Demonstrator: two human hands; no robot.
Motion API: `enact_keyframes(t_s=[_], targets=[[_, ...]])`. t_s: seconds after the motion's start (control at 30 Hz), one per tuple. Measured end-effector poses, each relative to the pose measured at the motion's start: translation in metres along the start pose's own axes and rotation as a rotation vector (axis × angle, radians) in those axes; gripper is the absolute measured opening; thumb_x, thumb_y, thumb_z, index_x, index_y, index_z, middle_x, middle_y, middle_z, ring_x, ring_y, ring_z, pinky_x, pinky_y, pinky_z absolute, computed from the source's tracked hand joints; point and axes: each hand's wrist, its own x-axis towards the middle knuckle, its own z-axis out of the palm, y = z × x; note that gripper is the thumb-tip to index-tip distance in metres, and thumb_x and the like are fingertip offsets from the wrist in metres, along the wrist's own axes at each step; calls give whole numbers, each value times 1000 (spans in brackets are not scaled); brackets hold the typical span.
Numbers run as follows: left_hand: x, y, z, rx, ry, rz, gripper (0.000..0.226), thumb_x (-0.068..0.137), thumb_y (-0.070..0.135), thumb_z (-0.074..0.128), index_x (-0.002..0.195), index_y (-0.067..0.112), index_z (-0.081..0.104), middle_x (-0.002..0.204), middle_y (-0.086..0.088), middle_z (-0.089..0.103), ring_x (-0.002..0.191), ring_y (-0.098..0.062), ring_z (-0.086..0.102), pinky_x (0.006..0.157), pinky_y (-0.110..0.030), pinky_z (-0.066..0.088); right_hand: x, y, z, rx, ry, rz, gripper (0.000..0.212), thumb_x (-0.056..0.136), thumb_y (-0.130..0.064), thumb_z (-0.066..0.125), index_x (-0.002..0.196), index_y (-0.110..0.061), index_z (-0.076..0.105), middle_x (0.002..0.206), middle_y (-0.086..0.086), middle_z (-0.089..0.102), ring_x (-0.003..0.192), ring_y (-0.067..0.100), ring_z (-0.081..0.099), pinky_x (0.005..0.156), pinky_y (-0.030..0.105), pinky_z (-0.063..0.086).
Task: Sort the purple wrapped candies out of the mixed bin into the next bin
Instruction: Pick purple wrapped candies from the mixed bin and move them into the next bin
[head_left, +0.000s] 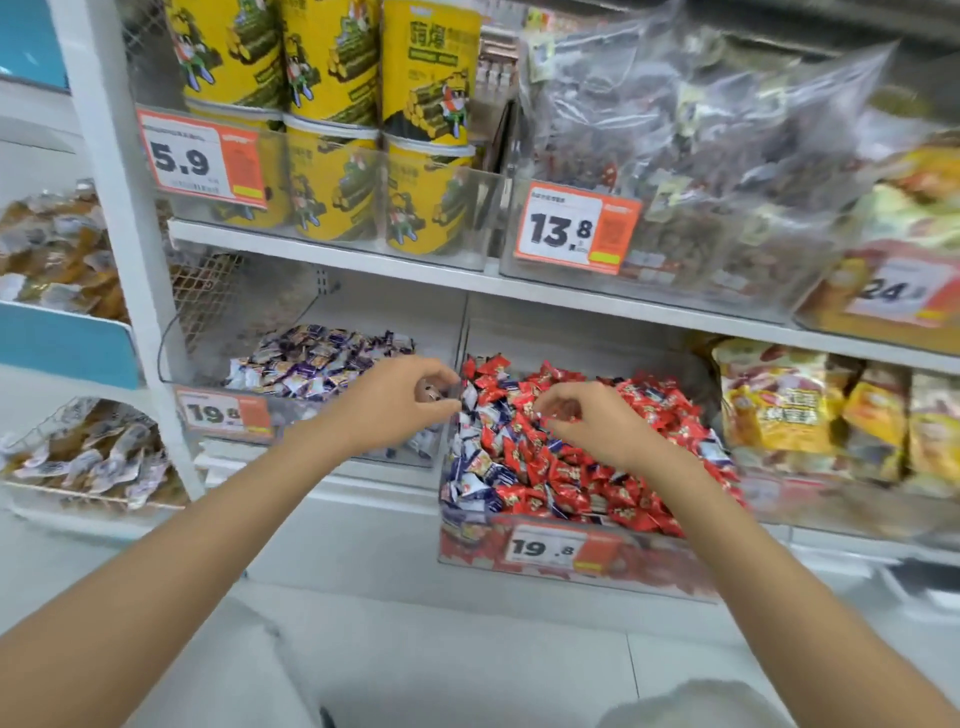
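Left hand (395, 402) pinches a small candy (430, 391); right hand (587, 415), curled, unclear. Purple candies (475, 462) below both grips seem light, slippery: pinch wrapper edges.

Left hand (395, 402) grips a candy (430, 393) beside the mixed bin (667, 566); right hand (587, 423) curls over it.

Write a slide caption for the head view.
Left hand holds a candy over the purple bin; right hand reaches into the mixed bin.

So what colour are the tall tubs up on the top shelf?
The tubs are yellow, with a cartoon figure printed on them. The head view shows them clearly.
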Motion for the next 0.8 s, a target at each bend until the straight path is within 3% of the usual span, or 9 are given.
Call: enact_keyframes(t_s=[0.13, 0.2, 0.3, 0.37, 0.47, 0.57, 0.63, 0.73, 0.8], targets=[[-4, 5, 27, -108, 54, -36, 24, 93, 26, 60, 117, 29, 62, 105, 15, 62, 92, -15, 62, 72, -31, 53, -7, 2, 19, 130, -134, -20, 18, 87, -12, 69, 100, -24, 70, 100, -7, 69, 93, 11, 64, 91, 37, 53], [-4, 3, 31, -133, 83, -55, 24, 93, 24, 60, 116, 28, 63, 102, 17, 61, 85, -18, 63, 63, -30, 52, -1, -15, 36, 180, -239, -23, 35, 84, -24, 75, 118, -19, 67, 112, -2, 68, 101, 13, 63, 97, 40, 50], [-3, 3, 32, -136, 103, -40, 21, 92, 21, 60, 111, 29, 63, 98, 16, 62, 76, -25, 64, 54, -25, 47, 14, -37, 60, 15, -467, -29, 93, 79, -43, 76, 153, -31, 21, 155, 5, 30, 139, 24, 36, 114, 44, 34], [-3, 2, 32, -132, 110, -28, 20, 91, 19, 61, 106, 33, 61, 98, 15, 63, 74, -23, 64, 54, -21, 46, 22, -41, 64, -114, -518, -16, 106, 77, -50, 75, 155, -34, 5, 161, 2, 8, 147, 25, 18, 117, 46, 27], [-2, 0, 34, -154, 128, -37, 18, 90, 17, 62, 103, 30, 64, 103, 7, 64, 71, -14, 64, 54, -17, 44, 27, -38, 63, -103, -473, -26, 91, 76, -39, 78, 150, -25, 26, 146, 2, 27, 130, 25, 39, 106, 42, 41], [-2, -2, 37, -169, 138, -35, 17, 90, 16, 62, 104, 26, 67, 105, 3, 63, 70, -13, 64, 54, -17, 42, 25, -36, 70, -50, -421, -114, 58, 75, -26, 77, 127, -20, 51, 131, 3, 47, 114, 24, 52, 96, 42, 48], [-2, -2, 38, -180, 148, -32, 17, 91, 16, 63, 104, 25, 67, 106, 2, 63, 71, -14, 64, 56, -19, 45, 24, -34, 72, 10, -363, -126, 40, 74, -20, 76, 109, -20, 56, 121, 2, 58, 102, 21, 57, 87, 38, 50], [-3, -3, 38, -204, 149, -35, 16, 92, 18, 62, 104, 27, 66, 105, 2, 62, 74, -19, 64, 58, -22, 49, 22, -25, 64, 146, -289, -85, 27, 77, -12, 75, 84, -19, 50, 83, 0, 53, 67, 18, 46, 62, 32, 38], [-3, -4, 38, -218, 136, -30, 15, 92, 20, 62, 103, 29, 66, 106, 1, 62, 78, -26, 65, 60, -27, 51, 19, -15, 53, 278, -236, -44, 23, 81, -6, 73, 84, -12, 51, 86, 1, 50, 62, 14, 39, 57, 28, 33]])
